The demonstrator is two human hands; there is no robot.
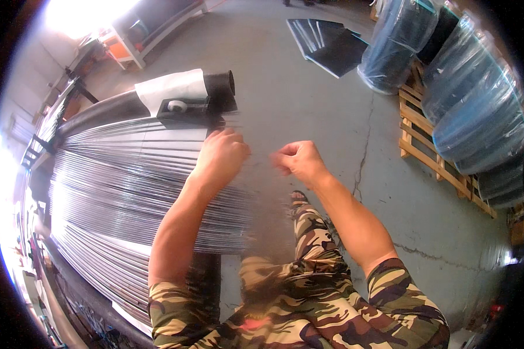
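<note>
Both fists hover in front of me, a little apart. My left hand point(224, 152) is closed with the fingers curled, over the right end of a wide spread of dark, shiny pleated strands point(145, 174). My right hand point(303, 161) is also closed, thumb against fingers, and slightly blurred. Whatever either hand pinches is too thin or blurred to name. Below and between them the strands fade into a blurred, see-through greyish sheet point(268, 215). Beyond my left hand a black block with a white knob point(176, 106) lies at the far edge of the strands.
A dark roll point(224, 84) partly wrapped in white sheet lies beyond the strands. At right, plastic-wrapped rolls point(466, 110) stand on a wooden pallet point(416, 125). Flat black panels point(335, 52) lie on the grey floor point(308, 110). A workbench point(151, 32) stands at far left.
</note>
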